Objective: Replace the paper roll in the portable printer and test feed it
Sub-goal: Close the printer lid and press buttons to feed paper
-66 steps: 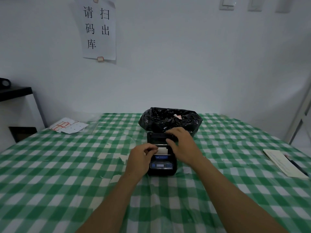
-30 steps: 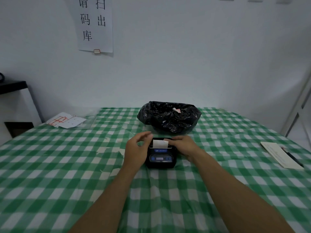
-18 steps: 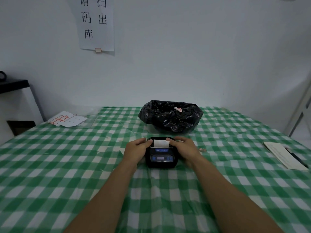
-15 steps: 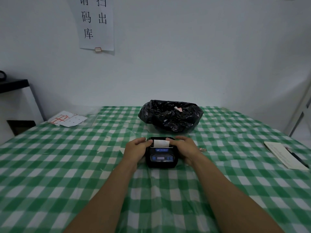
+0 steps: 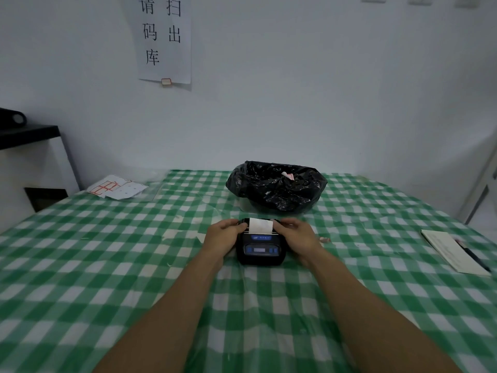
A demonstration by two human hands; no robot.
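Black printer (image 5: pixel 260 250) sits between both hands' grip.

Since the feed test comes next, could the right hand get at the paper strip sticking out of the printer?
Probably yes: the right hand rests on the printer beside the paper strip, and nothing covers the strip.

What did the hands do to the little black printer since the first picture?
The printer lid, open before, is now shut, with a white paper strip sticking up from the slot. The left hand and right hand came off the open top and now press its two sides. The black bag, the notebook and the printer's spot stayed the same.
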